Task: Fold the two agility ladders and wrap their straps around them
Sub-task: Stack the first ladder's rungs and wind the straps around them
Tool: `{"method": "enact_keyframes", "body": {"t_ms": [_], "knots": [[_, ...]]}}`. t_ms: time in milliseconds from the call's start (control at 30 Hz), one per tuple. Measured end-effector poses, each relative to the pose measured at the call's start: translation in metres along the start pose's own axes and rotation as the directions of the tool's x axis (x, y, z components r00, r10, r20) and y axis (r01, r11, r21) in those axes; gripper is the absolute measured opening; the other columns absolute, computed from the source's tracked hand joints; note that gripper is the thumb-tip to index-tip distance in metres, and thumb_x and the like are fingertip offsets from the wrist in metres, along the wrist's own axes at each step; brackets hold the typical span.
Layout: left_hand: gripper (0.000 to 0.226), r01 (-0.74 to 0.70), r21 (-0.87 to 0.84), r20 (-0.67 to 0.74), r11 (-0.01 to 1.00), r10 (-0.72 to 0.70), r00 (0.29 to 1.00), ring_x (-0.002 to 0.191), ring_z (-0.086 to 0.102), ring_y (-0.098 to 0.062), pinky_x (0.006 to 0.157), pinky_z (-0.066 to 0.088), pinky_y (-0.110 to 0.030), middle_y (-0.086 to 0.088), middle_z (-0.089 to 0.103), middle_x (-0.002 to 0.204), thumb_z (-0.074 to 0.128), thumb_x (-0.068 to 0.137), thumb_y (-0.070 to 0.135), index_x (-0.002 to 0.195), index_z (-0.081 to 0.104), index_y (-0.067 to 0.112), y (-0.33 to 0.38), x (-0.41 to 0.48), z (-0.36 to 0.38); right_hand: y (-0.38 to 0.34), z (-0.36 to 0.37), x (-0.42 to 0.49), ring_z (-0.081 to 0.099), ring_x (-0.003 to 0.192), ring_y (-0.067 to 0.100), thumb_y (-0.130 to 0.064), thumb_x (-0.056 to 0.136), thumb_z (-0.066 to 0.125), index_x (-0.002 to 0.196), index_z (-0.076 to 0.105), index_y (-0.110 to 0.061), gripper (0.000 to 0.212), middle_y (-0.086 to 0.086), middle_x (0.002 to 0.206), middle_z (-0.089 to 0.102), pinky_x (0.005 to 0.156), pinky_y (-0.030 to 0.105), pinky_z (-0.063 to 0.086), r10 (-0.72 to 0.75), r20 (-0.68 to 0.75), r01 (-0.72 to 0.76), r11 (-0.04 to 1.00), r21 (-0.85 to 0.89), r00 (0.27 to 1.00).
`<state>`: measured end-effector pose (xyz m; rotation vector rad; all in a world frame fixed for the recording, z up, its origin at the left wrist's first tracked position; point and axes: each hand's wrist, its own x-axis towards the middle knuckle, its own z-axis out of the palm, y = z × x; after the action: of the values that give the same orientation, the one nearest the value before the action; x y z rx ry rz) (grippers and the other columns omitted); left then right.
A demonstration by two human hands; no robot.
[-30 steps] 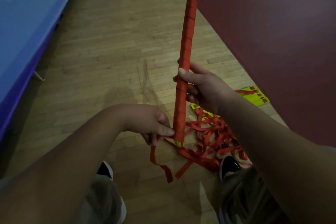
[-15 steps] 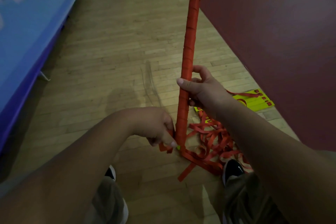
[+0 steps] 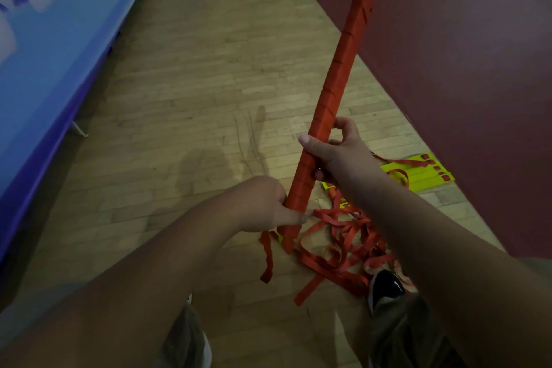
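Note:
A long ladder bundle [image 3: 337, 75], wound tight in red strap, leans up and to the right; yellow rung tips show at its top end. My right hand [image 3: 334, 155] grips the bundle about a third of the way up. My left hand [image 3: 268, 203] is at the bundle's lower end, its fingers round the bundle and the strap there. A loose strap tail [image 3: 267, 260] hangs below it. On the floor behind lies the second ladder, yellow rungs [image 3: 418, 173] with a tangled pile of red straps [image 3: 343, 239].
The wooden floor [image 3: 194, 98] runs ahead. A blue padded mat [image 3: 44, 54] lines the left side and a dark red wall [image 3: 448, 69] the right. My two shoes, one black [image 3: 386, 287], stand right by the strap pile.
The bundle has tilted from upright to leaning right, so its top end shows. My left hand shifted round the lower end and the strap tail hangs free again.

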<state>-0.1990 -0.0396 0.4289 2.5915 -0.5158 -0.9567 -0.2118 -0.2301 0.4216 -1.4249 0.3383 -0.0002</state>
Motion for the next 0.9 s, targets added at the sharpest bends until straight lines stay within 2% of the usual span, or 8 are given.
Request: {"method": "enact_keyframes", "body": {"t_ms": [167,300,467,533,600,700,800,900], "knots": [[0.038,-0.107,-0.065,0.133,0.992,0.115,0.984,0.083,0.073,-0.009,0.079,0.058,-0.029,0.009,0.079,0.097,0.070,0.097,0.065,0.109,0.080,0.031,-0.006,-0.007,-0.008,-0.002,0.000,-0.002,0.061,0.059,0.019,-0.042,0.091,0.090,0.132,0.058,-0.029,0.054,0.008,0.090,0.070,0.052,0.033,0.051,0.048,0.013,-0.048,0.999,0.018,0.999],[0.032,-0.141,-0.157,0.220,0.978,0.174,0.960,0.077,0.070,-0.007,0.083,0.058,-0.030,0.011,0.076,0.084,0.069,0.102,0.055,0.111,0.078,0.026,-0.011,-0.013,-0.019,-0.007,0.002,-0.003,0.052,0.050,0.013,-0.035,0.102,0.074,0.115,0.071,-0.015,0.024,0.003,0.082,0.064,0.041,0.025,0.033,0.099,0.099,-0.112,0.984,0.139,0.990],[0.024,-0.179,-0.302,0.316,0.936,0.275,0.908,0.082,0.069,-0.011,0.090,0.060,-0.035,0.000,0.075,0.091,0.067,0.107,0.042,0.114,0.077,0.021,-0.013,-0.015,-0.024,-0.011,0.000,-0.004,0.032,0.042,0.006,-0.033,0.107,0.061,0.137,0.075,-0.013,0.039,-0.009,0.058,0.047,0.038,0.022,0.022,0.145,0.194,-0.183,0.963,0.197,0.970],[0.027,-0.173,-0.304,0.337,0.937,0.275,0.900,0.084,0.071,-0.013,0.087,0.061,-0.034,-0.002,0.077,0.095,0.068,0.106,0.043,0.115,0.077,0.020,-0.015,-0.013,-0.023,-0.011,0.000,-0.006,0.036,0.043,0.006,-0.033,0.107,0.060,0.138,0.076,-0.023,0.036,-0.007,0.065,0.054,0.037,0.022,0.024,0.149,0.199,-0.180,0.972,0.149,0.969],[0.026,-0.173,-0.263,0.337,0.949,0.258,0.905,0.084,0.073,-0.013,0.084,0.062,-0.032,-0.003,0.079,0.096,0.071,0.104,0.047,0.110,0.078,0.023,-0.016,-0.010,-0.021,-0.010,-0.001,-0.007,0.046,0.045,0.005,-0.034,0.107,0.061,0.136,0.076,-0.028,0.033,-0.003,0.089,0.073,0.038,0.021,0.030,0.144,0.192,-0.162,0.984,0.079,0.971],[0.034,-0.155,-0.190,0.337,0.969,0.213,0.917,0.082,0.074,-0.014,0.082,0.064,-0.034,-0.008,0.081,0.105,0.072,0.102,0.049,0.111,0.079,0.016,-0.017,-0.006,-0.018,-0.008,0.000,-0.007,0.054,0.048,0.008,-0.028,0.109,0.062,0.137,0.068,-0.017,0.031,0.003,0.124,0.082,0.040,0.022,0.037,0.107,0.214,-0.120,0.992,0.046,0.971],[0.042,-0.117,-0.097,0.304,0.988,0.142,0.942,0.073,0.073,-0.012,0.078,0.064,-0.034,-0.008,0.080,0.094,0.072,0.102,0.053,0.106,0.078,0.012,-0.018,-0.003,-0.014,-0.001,0.001,-0.004,0.058,0.056,0.013,-0.025,0.106,0.068,0.128,0.071,-0.009,0.027,0.008,0.120,0.083,0.044,0.026,0.039,0.091,0.164,-0.094,0.996,0.012,0.982],[0.047,-0.094,0.022,0.219,0.995,0.087,0.972,0.080,0.079,-0.018,0.074,0.064,-0.034,-0.003,0.081,0.087,0.072,0.097,0.062,0.098,0.079,0.015,-0.018,-0.001,-0.010,0.005,0.002,-0.002,0.056,0.063,0.019,-0.031,0.103,0.075,0.121,0.077,-0.013,0.025,0.007,0.114,0.083,0.049,0.030,0.041,0.078,0.126,-0.074,0.996,-0.043,0.989]]}}
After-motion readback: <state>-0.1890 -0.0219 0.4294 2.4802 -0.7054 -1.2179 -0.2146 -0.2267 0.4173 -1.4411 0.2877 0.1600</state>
